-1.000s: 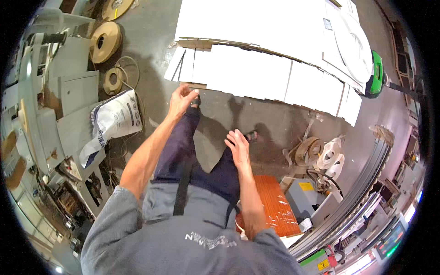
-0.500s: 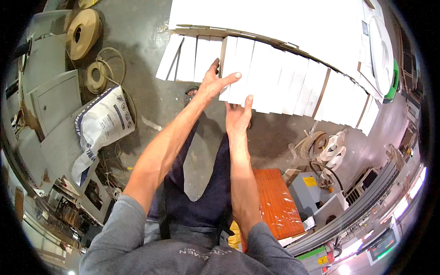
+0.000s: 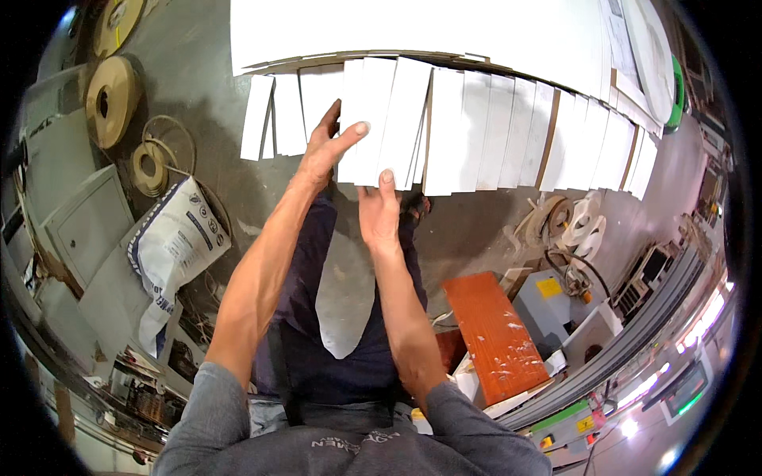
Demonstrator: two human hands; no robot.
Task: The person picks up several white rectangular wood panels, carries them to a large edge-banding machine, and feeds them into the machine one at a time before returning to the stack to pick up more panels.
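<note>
A row of long white panels [image 3: 492, 127] sticks out over the edge of a stacked work surface [image 3: 413, 32] at the top of the view. My left hand [image 3: 327, 147] grips the left edge of one white panel [image 3: 379, 119], thumb laid across its face. Just below, my right hand [image 3: 379, 213] presses its fingertips against the near end of that same panel. Both forearms reach up from the lower edge over my dark trousers.
Rolls of edge banding [image 3: 111, 103] and a white printed sack [image 3: 176, 242] lie on the grey floor at left. An orange board [image 3: 496, 337] and a grey box [image 3: 549, 297] stand at right, with white tape rolls [image 3: 579, 226] beyond. Grey cabinets [image 3: 83, 230] line the far left.
Both hands rose from the near edge of the stack to one panel. The view has shifted closer, so the panels now appear larger and lower.
</note>
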